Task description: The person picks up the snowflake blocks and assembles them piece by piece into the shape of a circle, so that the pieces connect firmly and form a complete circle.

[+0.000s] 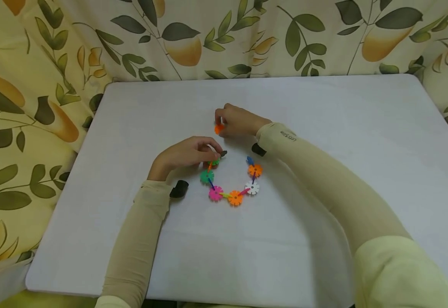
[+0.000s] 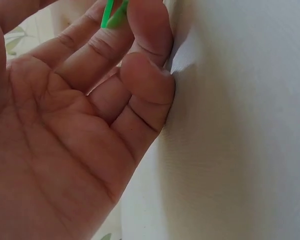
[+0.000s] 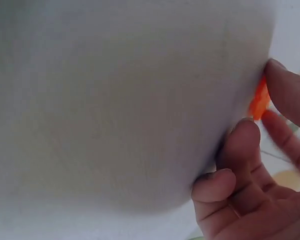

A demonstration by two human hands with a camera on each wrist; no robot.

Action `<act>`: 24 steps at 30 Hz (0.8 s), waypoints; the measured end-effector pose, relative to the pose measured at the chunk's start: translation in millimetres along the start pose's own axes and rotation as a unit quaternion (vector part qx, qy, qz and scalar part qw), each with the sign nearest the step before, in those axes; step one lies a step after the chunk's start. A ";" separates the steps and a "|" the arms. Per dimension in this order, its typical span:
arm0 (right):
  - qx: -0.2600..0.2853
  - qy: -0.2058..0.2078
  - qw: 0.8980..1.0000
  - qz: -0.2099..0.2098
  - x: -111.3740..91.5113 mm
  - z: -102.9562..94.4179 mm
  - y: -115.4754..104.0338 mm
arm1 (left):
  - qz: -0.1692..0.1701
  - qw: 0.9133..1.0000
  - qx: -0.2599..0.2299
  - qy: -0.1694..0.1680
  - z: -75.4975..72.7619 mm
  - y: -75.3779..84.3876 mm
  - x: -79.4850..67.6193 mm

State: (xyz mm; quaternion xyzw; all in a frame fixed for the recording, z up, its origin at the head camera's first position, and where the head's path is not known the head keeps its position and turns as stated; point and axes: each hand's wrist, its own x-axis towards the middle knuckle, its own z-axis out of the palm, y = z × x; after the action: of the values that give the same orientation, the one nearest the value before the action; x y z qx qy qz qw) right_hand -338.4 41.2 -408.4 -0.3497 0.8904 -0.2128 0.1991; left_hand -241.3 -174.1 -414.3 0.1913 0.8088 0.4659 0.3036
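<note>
A chain of notched flower-shaped plastic discs lies in an open ring on the white table. It includes a green disc [image 1: 207,176], a pink disc [image 1: 216,193], an orange disc [image 1: 235,198] and a white disc [image 1: 252,188], linked by discs seen edge-on. My left hand [image 1: 193,152] pinches the chain's upper left end, where a bright green disc [image 2: 117,17] shows between the fingers. A small dark piece [image 1: 224,153] sits right at those fingertips. Farther back, my right hand [image 1: 239,120] holds a loose orange disc [image 3: 260,100] between thumb and fingers, close over the table.
The white table [image 1: 343,128] reaches back to a leaf-patterned curtain [image 1: 224,38], which also hangs along the left side. A blue disc [image 1: 250,160] edge-on tops the chain's right end. Black wrist devices [image 1: 179,189] show beside both sleeves.
</note>
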 end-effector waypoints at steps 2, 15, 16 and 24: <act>-0.005 -0.001 1.000 0.011 -1.6 -1.1 0.1 | -0.002 1.000 -0.002 -0.001 1.1 1.2 0.8; 0.097 0.044 0.994 0.027 -45.5 -1.9 11.1 | -0.019 0.999 0.021 0.020 5.1 4.1 2.6; 0.111 0.047 0.992 0.031 -50.4 -1.8 11.7 | -0.022 0.999 0.023 0.023 5.8 4.5 2.9; 0.245 0.075 0.964 0.069 -86.9 -1.9 10.9 | -0.001 0.998 0.023 0.059 16.1 11.2 7.4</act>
State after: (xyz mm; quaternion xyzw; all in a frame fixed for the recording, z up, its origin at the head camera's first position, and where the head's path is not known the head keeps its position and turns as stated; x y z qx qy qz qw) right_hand -286.5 110.4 -394.6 -0.2106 0.8456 -0.4356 0.2255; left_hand -235.7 -153.9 -413.0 0.1700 0.8359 0.4572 0.2516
